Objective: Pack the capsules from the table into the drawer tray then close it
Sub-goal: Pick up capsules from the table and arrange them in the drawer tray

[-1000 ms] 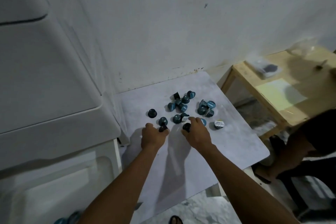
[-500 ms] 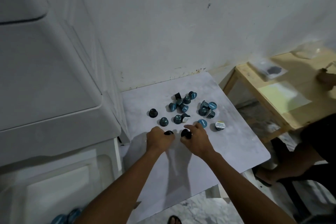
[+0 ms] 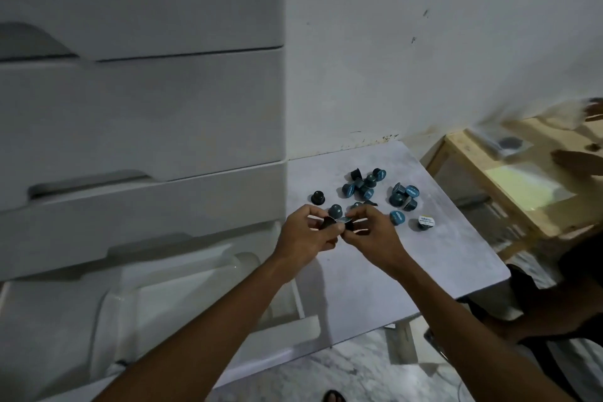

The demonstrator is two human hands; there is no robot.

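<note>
Two dark capsules are lifted just above the tabletop [image 3: 375, 271] — one capsule [image 3: 327, 223] pinched in the left hand [image 3: 305, 235], the other capsule [image 3: 346, 222] in the right hand [image 3: 372, 233], both grips closed. More loose capsules [image 3: 365, 184] lie behind, near the wall.

Head cam, fwd-down, near table [image 3: 424, 271]

Both my arms are stretched out over the table [image 3: 408, 271]. Left hand [image 3: 306, 235] and right hand [image 3: 372, 235] are pinched shut, fingertips nearly touching.
</note>
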